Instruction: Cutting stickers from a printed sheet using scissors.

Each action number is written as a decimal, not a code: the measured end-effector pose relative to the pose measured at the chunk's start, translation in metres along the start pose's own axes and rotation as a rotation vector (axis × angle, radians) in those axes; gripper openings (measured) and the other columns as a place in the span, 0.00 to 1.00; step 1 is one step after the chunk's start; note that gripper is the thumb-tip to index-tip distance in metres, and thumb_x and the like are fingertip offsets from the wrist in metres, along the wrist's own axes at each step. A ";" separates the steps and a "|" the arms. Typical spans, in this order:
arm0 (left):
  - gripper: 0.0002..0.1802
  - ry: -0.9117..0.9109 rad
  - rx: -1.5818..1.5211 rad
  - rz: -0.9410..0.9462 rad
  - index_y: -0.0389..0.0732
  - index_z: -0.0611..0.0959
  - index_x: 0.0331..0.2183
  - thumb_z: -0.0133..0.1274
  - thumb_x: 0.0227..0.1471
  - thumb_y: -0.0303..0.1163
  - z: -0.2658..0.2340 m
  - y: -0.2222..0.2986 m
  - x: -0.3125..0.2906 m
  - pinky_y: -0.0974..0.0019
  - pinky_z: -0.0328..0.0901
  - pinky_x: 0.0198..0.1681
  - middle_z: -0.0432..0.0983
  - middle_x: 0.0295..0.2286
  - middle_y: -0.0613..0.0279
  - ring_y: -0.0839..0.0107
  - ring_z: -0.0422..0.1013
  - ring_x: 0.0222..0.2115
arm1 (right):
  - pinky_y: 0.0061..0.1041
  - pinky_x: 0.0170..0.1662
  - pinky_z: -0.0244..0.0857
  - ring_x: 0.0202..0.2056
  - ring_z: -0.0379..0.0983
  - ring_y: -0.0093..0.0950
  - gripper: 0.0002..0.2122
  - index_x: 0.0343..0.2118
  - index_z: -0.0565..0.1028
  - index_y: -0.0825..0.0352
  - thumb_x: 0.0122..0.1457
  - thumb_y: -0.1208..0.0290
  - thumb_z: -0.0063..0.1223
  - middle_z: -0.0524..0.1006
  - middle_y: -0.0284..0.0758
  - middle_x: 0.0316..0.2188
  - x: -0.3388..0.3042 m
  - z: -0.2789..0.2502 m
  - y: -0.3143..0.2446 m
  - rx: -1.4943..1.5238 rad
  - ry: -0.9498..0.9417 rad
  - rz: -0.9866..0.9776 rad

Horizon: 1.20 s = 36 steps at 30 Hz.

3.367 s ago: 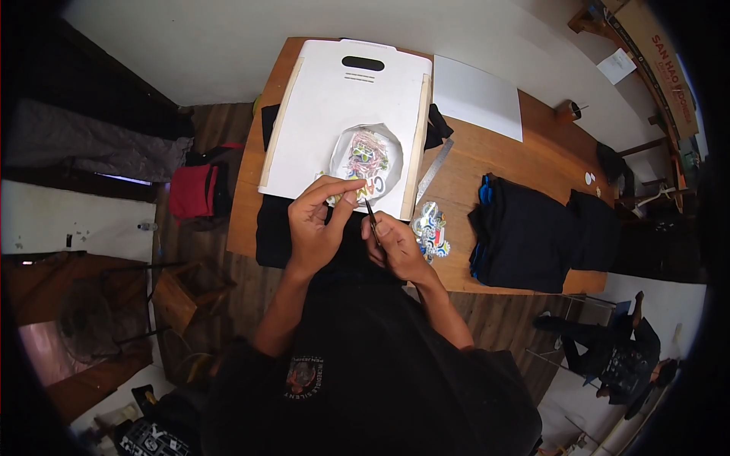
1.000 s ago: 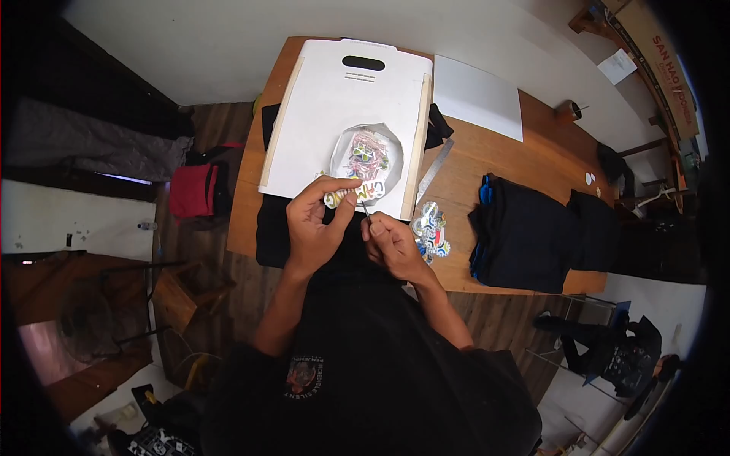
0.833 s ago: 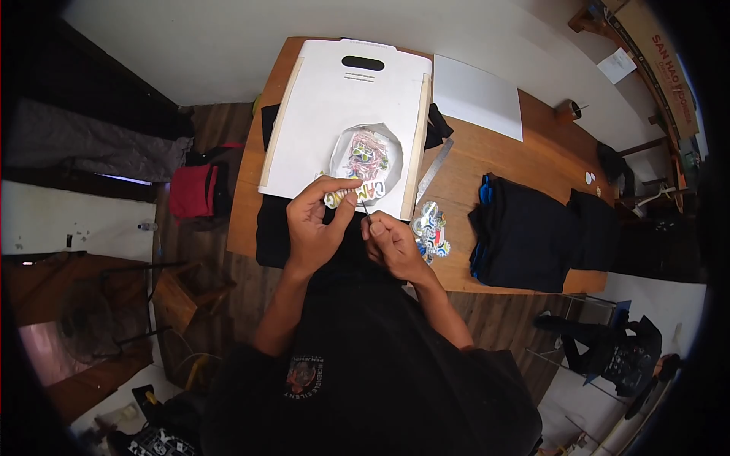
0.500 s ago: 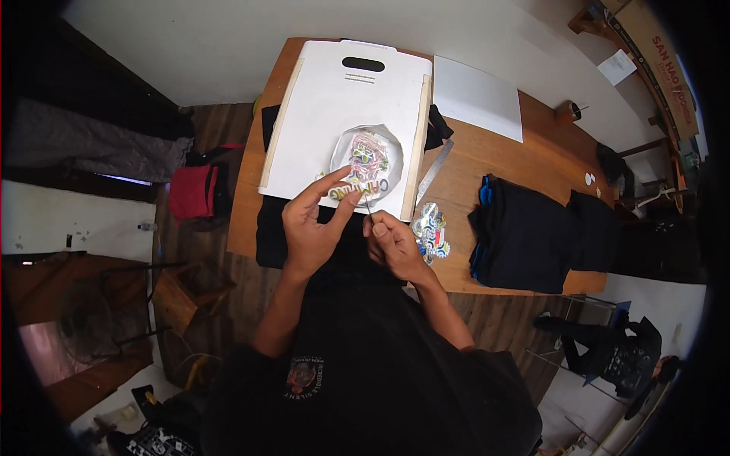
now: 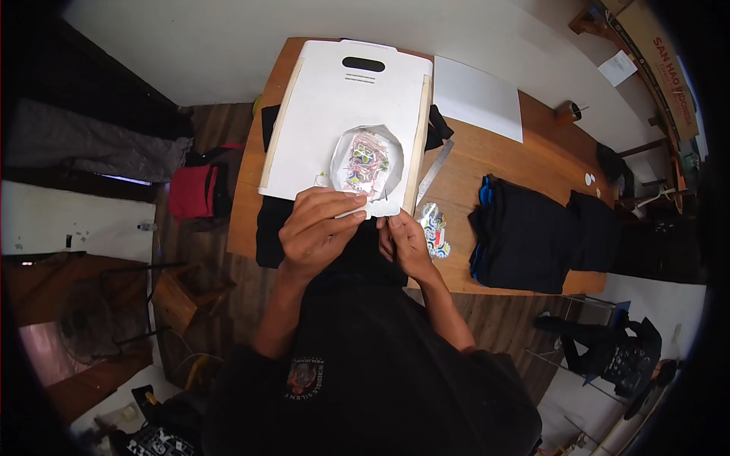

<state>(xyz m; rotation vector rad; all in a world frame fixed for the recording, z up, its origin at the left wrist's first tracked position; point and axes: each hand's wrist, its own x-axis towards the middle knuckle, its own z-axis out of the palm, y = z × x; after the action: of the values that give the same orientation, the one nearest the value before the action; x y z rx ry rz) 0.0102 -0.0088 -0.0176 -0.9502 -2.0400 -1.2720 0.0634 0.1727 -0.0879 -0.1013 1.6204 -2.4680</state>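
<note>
Wooden counter [image 5: 547, 163] against a pale wall: the left hand [image 5: 315, 232] pinches a white cut-out [image 5: 384, 208] between its fingers, by the near rim of a scrap-filled bowl [image 5: 394, 161]; the right hand [image 5: 409, 245] is at its right end, finger grip unclear; then glossy printed cut-outs [image 5: 433, 224], folded black cloth [image 5: 525, 239].

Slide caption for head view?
Left hand holding a white cutout by a round white container, right hand alongside.

A small workshop, apparently for clothing: wooden worktable [image 5: 494, 161], metal ruler [image 5: 436, 172], folded dark cloth [image 5: 525, 237]
</note>
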 end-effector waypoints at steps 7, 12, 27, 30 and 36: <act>0.12 -0.014 -0.069 -0.013 0.39 0.81 0.31 0.62 0.42 0.15 0.001 0.002 -0.004 0.64 0.67 0.42 0.83 0.34 0.60 0.66 0.78 0.37 | 0.16 0.19 0.51 0.15 0.52 0.15 0.16 0.38 0.67 0.68 0.70 0.57 0.36 0.59 0.27 0.15 -0.003 0.001 0.001 -0.010 0.003 0.021; 0.10 0.039 -0.222 -0.194 0.37 0.79 0.33 0.59 0.46 0.16 0.009 -0.001 -0.010 0.66 0.68 0.42 0.82 0.33 0.56 0.66 0.78 0.35 | 0.16 0.20 0.52 0.16 0.53 0.15 0.18 0.41 0.67 0.69 0.71 0.56 0.33 0.59 0.27 0.16 0.002 0.002 0.006 -0.055 0.010 -0.042; 0.05 0.172 -0.884 -0.745 0.32 0.76 0.36 0.53 0.56 0.19 0.019 -0.012 -0.017 0.72 0.65 0.47 0.78 0.37 0.55 0.72 0.74 0.38 | 0.18 0.21 0.50 0.15 0.51 0.17 0.22 0.38 0.66 0.67 0.71 0.51 0.26 0.58 0.26 0.18 0.013 0.027 -0.004 -0.012 0.201 -0.049; 0.05 0.173 -0.957 -0.823 0.33 0.77 0.36 0.53 0.55 0.19 0.017 -0.017 -0.023 0.73 0.64 0.46 0.76 0.34 0.61 0.76 0.71 0.38 | 0.18 0.22 0.52 0.15 0.52 0.17 0.18 0.37 0.64 0.65 0.71 0.53 0.28 0.60 0.28 0.20 0.017 0.036 -0.003 0.020 0.182 -0.099; 0.05 0.255 -1.281 -0.955 0.35 0.75 0.37 0.53 0.57 0.21 0.018 -0.021 -0.027 0.73 0.65 0.44 0.76 0.34 0.61 0.77 0.71 0.37 | 0.19 0.22 0.50 0.16 0.50 0.17 0.18 0.41 0.64 0.65 0.70 0.54 0.28 0.58 0.27 0.21 0.021 0.047 -0.011 0.090 0.131 -0.124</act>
<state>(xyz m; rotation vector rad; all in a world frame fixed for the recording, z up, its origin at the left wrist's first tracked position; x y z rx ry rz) 0.0084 -0.0062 -0.0558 -0.0795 -1.2765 -3.1498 0.0492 0.1305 -0.0599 -0.0289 1.5944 -2.6898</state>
